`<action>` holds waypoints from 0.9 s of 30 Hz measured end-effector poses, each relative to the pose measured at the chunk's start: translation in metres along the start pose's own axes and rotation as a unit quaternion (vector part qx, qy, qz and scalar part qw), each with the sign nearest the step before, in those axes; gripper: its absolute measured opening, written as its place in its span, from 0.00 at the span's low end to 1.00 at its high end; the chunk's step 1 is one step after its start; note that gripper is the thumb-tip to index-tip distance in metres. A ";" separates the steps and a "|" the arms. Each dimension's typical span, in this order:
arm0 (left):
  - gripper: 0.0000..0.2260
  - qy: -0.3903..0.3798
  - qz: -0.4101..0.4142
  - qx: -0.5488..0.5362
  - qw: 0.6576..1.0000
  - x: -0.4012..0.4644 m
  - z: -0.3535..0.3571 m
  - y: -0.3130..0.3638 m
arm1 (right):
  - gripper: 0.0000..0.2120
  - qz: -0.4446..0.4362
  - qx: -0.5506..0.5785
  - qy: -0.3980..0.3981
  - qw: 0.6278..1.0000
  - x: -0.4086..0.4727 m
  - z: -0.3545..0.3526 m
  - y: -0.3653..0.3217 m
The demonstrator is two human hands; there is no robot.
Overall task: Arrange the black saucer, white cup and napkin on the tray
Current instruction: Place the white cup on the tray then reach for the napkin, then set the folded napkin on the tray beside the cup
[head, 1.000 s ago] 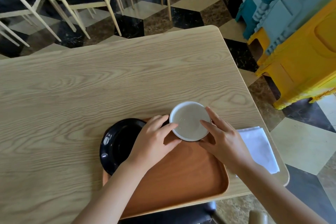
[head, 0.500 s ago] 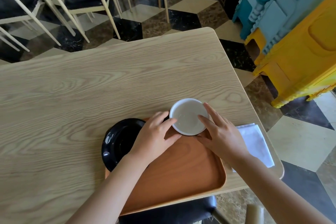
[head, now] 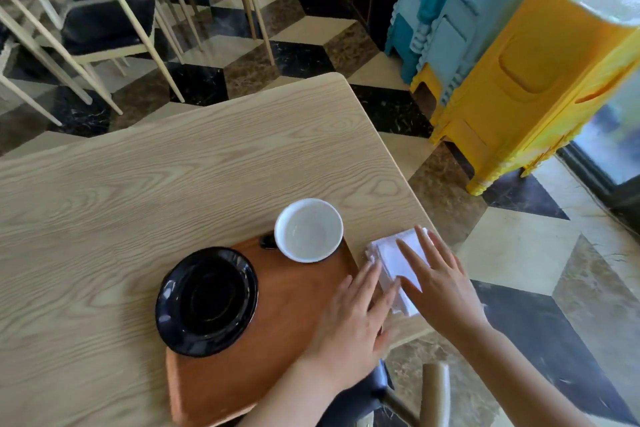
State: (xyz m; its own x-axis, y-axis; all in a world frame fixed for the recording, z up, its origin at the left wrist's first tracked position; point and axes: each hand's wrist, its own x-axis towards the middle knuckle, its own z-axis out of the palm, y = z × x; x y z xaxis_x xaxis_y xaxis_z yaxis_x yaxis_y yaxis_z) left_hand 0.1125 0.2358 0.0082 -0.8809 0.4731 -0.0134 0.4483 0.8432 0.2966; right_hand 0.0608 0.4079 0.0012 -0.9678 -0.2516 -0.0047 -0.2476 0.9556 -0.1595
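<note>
- The napkin lay folded on the table, just beside the right edge of the tray and near the table's own edge.
- My right hand was flat over it, fingers spread and straight, holding nothing that I could see.
- My left hand was open too, fingertips at the napkin's near left corner, over the tray's rim.
- The black saucer overlapped the tray's left edge; the white cup sat at its far right corner.
- I judged the napkin to be the step in hand: pinch one edge, lift it clear of the rim and lay it flat on the bare wood.
- Sliding it risked bunching the folds against the rim.
</note>
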 end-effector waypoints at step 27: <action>0.20 0.057 -0.289 -0.565 0.771 -0.013 -0.008 0.008 | 0.18 0.127 0.347 0.049 0.928 -0.022 -0.068 -0.031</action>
State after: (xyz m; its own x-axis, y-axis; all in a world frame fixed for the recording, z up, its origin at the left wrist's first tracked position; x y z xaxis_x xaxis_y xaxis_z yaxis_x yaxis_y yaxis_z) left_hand 0.1264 0.2342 0.0185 -0.9203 0.0213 -0.3905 -0.3859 0.1133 0.9156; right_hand 0.0868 0.3939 0.0735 -0.9988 0.0161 -0.0459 0.0455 0.6445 -0.7633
